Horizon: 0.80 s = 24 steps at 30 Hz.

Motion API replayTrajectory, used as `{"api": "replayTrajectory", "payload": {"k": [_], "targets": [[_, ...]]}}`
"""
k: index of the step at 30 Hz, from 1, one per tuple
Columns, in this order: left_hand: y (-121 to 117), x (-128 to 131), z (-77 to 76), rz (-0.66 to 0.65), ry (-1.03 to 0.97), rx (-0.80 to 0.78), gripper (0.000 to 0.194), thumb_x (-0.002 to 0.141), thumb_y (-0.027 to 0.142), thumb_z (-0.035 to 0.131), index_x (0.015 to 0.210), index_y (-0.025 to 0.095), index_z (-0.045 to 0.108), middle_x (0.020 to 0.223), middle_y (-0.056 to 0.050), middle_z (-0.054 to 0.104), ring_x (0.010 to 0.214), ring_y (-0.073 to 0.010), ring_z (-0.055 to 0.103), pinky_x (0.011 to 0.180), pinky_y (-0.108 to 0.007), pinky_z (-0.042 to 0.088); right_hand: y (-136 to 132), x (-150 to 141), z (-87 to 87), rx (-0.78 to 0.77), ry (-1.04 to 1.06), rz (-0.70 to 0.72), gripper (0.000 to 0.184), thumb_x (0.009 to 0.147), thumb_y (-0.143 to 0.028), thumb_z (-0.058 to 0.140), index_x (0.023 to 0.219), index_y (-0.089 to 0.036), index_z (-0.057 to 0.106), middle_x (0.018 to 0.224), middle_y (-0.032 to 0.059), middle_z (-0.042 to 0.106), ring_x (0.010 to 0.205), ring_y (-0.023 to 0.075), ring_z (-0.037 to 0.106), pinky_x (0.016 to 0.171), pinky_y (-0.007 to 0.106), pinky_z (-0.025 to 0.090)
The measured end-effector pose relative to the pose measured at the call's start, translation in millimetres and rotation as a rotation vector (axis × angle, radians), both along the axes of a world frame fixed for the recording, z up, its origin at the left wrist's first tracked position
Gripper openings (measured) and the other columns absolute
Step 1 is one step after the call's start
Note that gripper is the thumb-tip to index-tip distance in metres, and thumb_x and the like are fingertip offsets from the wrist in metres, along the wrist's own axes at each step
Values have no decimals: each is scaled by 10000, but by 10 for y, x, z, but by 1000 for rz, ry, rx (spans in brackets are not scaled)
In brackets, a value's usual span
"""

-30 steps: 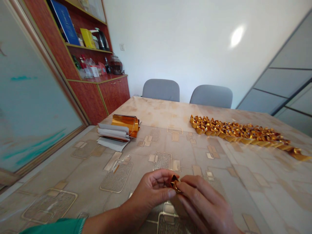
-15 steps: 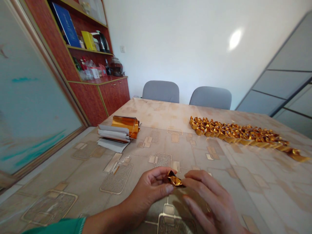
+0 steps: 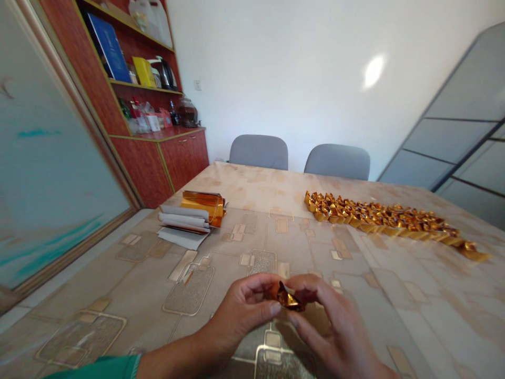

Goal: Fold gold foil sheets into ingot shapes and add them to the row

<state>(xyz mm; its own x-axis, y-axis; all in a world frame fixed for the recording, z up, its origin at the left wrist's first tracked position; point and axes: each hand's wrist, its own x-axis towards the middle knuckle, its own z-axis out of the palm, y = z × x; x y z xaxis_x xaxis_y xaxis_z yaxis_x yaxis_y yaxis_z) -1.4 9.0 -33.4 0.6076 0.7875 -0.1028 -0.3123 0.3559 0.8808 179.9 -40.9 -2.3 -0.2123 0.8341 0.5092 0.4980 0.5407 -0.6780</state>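
Observation:
Between my left hand (image 3: 244, 310) and my right hand (image 3: 331, 329) is a crumpled piece of gold foil (image 3: 289, 297), pinched by the fingertips of both. Its shape is partly hidden by my fingers. Beyond my hands, a long band of folded gold foil ingots (image 3: 379, 221) lies across the right of the patterned tablecloth (image 3: 398, 300). At the left stands a curled stack of gold foil sheets (image 3: 203, 206), resting on white paper sheets (image 3: 181, 223).
A red wooden cabinet (image 3: 158, 163) with shelves of bottles, books and a kettle stands at the far left of the table. Two grey chairs (image 3: 300, 160) are behind the far edge. A glass sliding door (image 3: 59, 158) runs along the left.
My hands have come closer together around the gold foil, which now looks more tightly bunched. My right hand's fingers have moved up onto it, and the view has tilted slightly.

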Motion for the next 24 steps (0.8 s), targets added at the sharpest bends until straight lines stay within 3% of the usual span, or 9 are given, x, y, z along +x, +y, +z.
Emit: {"api": "replayTrajectory", "payload": {"k": [7, 13, 19, 24], "targets": [[10, 9, 20, 37, 4, 20, 310, 680, 273, 860, 930, 160, 716, 871, -18, 668, 866, -152, 607, 805, -258, 445, 13, -24, -11, 42, 10, 5, 199, 874, -103, 597, 1033, -222, 589, 877, 9, 675, 748, 129, 659, 660, 211, 550], [1, 11, -29, -10, -18, 32, 299, 701, 272, 848, 949, 165, 719, 908, -26, 677, 900, -157, 620, 829, -257, 451, 18, -33, 2, 23, 4, 35, 210, 884, -103, 613, 1041, -241, 589, 881, -10, 665, 746, 114, 647, 665, 187, 545], [-23, 11, -6, 0, -68, 21, 392, 704, 233, 848, 1067, 197, 706, 1003, -49, 703, 958, -170, 640, 876, -283, 467, 2, -14, 17, 229, -110, 14, 173, 944, -129, 555, 1083, -223, 596, 986, 41, 671, 883, 136, 663, 756, 202, 557], [-52, 29, -14, -8, -122, 47, 381, 725, 212, 836, 1083, 208, 703, 1036, -56, 706, 973, -160, 647, 870, -258, 470, -3, 26, 7, 240, -137, -2, 134, 935, -108, 545, 976, -216, 613, 1006, 46, 663, 885, 134, 662, 738, 192, 553]]}}
